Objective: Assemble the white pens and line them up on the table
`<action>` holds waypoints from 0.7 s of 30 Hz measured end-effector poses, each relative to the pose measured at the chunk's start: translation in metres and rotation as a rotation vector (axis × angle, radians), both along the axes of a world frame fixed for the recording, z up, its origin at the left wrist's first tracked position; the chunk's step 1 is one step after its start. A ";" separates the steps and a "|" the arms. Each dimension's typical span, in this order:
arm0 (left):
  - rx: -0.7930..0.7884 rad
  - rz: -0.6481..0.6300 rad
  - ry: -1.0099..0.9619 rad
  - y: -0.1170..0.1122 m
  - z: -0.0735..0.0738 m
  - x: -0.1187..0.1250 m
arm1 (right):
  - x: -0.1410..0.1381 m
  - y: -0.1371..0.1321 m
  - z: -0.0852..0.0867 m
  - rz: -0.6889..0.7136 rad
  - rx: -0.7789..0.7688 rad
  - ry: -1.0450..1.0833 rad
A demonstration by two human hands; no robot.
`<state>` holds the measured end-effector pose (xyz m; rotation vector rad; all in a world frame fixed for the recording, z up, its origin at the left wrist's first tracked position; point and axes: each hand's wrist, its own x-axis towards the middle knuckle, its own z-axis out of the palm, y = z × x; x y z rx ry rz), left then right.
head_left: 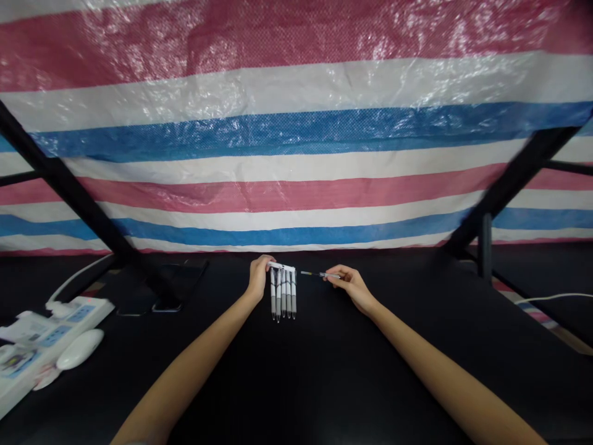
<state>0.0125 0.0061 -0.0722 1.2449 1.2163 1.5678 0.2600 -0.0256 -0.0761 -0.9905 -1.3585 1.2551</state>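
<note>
My left hand (259,277) grips the left end of a white pen barrel (282,267), held level over the tops of a row of pens. Several white pens with grey grips (283,295) lie side by side on the black table, tips towards me. To their right, my right hand (351,287) pinches a pen refill (310,273), its thin end pointing left at the barrel. A small gap separates the refill from the barrel. What part of the pen sits between my right fingertips is too small to make out.
A white power strip (78,314) with plugs and a cable lies at the left, beside a white computer mouse (81,349). Dark, flat, glossy objects (167,306) rest near the left black frame bar (88,201). Striped plastic sheeting (296,198) hangs behind the table.
</note>
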 end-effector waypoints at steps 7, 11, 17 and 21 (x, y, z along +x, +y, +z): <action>0.001 -0.040 0.065 0.000 0.001 0.000 | 0.000 -0.001 0.004 0.004 -0.008 -0.033; 0.030 -0.065 0.123 -0.002 0.001 0.001 | -0.001 -0.002 0.006 -0.006 -0.004 -0.051; 0.042 -0.070 0.147 -0.004 0.003 0.003 | -0.001 -0.002 0.007 0.002 -0.004 -0.040; 0.067 -0.067 0.170 -0.005 0.004 0.004 | 0.000 -0.002 0.007 0.003 -0.010 -0.014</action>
